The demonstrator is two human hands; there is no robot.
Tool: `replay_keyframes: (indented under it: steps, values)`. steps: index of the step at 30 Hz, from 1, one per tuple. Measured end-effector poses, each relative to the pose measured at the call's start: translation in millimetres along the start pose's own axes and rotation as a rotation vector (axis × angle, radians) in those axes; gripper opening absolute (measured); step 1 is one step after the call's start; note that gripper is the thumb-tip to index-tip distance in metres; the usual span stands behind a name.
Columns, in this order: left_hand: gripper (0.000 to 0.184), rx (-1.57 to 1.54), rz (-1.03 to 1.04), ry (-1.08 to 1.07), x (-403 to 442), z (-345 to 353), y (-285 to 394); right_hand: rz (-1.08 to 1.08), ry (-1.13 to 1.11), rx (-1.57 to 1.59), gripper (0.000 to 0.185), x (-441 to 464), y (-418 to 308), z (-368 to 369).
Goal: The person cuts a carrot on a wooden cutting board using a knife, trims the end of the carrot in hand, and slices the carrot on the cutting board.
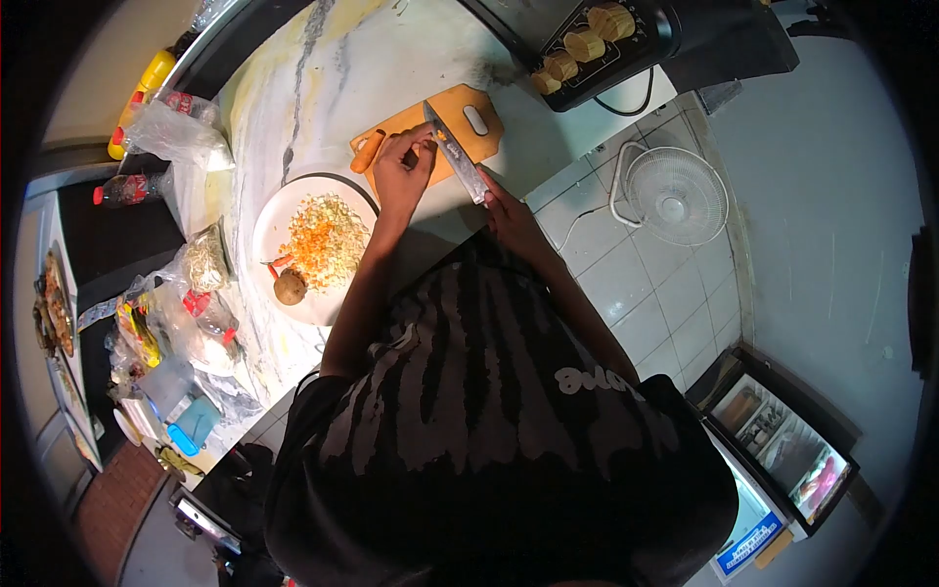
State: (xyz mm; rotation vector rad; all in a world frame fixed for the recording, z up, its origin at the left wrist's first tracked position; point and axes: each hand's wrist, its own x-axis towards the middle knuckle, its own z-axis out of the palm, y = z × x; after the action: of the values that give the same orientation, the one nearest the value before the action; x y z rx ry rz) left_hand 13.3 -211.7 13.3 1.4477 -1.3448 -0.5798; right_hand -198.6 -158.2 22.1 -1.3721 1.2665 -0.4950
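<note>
A wooden cutting board (462, 101) lies on the marble counter under both hands. My right hand (504, 203) grips the handle end of a kitchen knife (456, 157), its blade slanting across the board, away from me and to the left. Small orange bits cling near the tip. My left hand (406, 168) is closed beside the blade, fingertips bent together near those bits; what they hold, if anything, is hidden. A carrot piece (368, 152) rests at the board's left edge. Nearer me, a white plate (269, 220) carries chopped orange and pale vegetables, red chillies and a brown round item (290, 288).
A black appliance (646, 44) with several pale pieces on it stands at the far right. Bottles (127, 191), plastic bags (181, 132) and a blue container (194, 426) crowd the left side. A white fan (675, 196) sits on the tiled floor to the right.
</note>
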Motion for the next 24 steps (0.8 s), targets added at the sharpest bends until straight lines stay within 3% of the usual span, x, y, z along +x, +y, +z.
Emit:
replay_keyframes:
  steps: [4, 6, 12, 15, 21, 24]
  values:
    - [0.029, -0.027, -0.010, 0.081, -1.6, 1.8, -7.0, 0.008, 0.001, 0.112, 0.048, 0.4, -0.3, 0.6]
    - [0.030, -0.096, -0.142, 0.046, -1.2, 3.9, -7.1, 0.067, -0.015, 0.173, 0.049, 1.2, 0.4, -1.9]
    - [0.034, 0.103, -0.019, -0.004, -0.5, 1.0, 4.6, -0.018, 0.064, 0.086, 0.047, 6.1, 10.5, -5.8]
    - [0.036, 0.156, 0.038, -0.009, 0.8, 1.2, 5.3, 0.040, 0.086, 0.103, 0.045, 2.3, 7.8, -11.3]
    - [0.039, 0.170, -0.005, -0.160, 0.3, 0.9, -3.8, -0.023, 0.091, -0.103, 0.046, -2.0, 5.0, -9.5]
    - [0.039, 0.109, -0.025, -0.173, -1.7, 0.2, -4.2, -0.064, 0.046, 0.008, 0.046, -4.2, 0.0, -1.9]
